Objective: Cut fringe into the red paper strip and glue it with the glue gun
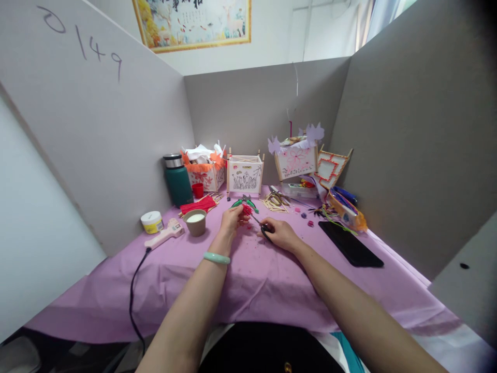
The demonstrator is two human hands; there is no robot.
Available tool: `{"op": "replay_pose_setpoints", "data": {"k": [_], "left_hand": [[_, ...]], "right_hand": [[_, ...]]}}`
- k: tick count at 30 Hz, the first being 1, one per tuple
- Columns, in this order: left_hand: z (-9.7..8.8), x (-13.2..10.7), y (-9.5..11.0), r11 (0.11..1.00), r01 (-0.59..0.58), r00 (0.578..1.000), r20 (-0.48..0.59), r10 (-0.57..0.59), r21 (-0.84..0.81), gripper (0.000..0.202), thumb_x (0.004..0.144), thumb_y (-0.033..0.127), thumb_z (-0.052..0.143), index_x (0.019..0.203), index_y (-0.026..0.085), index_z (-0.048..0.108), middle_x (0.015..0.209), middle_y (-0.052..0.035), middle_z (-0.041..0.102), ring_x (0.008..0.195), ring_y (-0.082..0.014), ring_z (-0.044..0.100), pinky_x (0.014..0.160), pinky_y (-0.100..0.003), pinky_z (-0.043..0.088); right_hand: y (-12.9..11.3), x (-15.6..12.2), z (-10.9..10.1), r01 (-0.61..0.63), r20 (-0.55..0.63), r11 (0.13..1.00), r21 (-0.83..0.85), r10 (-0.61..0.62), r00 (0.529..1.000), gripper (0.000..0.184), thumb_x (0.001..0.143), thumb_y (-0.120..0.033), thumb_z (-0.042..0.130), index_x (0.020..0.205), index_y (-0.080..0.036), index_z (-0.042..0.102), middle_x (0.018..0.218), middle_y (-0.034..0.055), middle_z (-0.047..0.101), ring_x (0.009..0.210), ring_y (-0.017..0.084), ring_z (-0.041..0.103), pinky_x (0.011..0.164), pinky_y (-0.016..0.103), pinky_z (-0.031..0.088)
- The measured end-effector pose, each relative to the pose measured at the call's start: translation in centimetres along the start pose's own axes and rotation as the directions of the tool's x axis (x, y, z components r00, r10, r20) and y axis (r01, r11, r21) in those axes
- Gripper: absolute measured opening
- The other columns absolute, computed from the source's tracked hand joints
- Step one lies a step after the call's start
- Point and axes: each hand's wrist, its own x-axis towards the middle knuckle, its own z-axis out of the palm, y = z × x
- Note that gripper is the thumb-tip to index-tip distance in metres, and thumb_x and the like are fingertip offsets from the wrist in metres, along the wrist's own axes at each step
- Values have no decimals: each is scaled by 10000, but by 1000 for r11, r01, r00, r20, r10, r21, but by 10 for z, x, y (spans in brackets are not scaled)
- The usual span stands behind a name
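My left hand (232, 219) pinches a small frilly red piece (247, 210), too small to make out exactly. My right hand (282, 234) is closed around the black handles of a pair of scissors (266, 230). The scissor blades point up and left, right by the red piece. Tiny red and pink scraps dot the purple cloth (248, 280) below both hands. Just beyond my left fingers lie green-handled pliers (252, 205).
Left are a teal flask (178, 181), a beige cup (195, 223), a corded pink glue gun (165, 233) and a white jar (152, 221). Decorated box lanterns (244, 174) stand at the back. A black phone (349, 243) lies right. Grey partitions (267, 109) enclose the table.
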Motion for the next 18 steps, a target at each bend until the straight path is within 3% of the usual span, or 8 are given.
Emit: {"op": "replay_pose_setpoints", "data": {"k": [18], "left_hand": [[2,-3,1,1000,-1,1000,27,0,26,130,763,231,609,765,104,640,653,-57,644,503,-123,590,478,-239,481]], "right_hand": [[2,1,1,10,-10,1000,7,-10,1000,298,722,-411,690,936,-206,661,676,-16,625,612,131,544,571,220,347]]}}
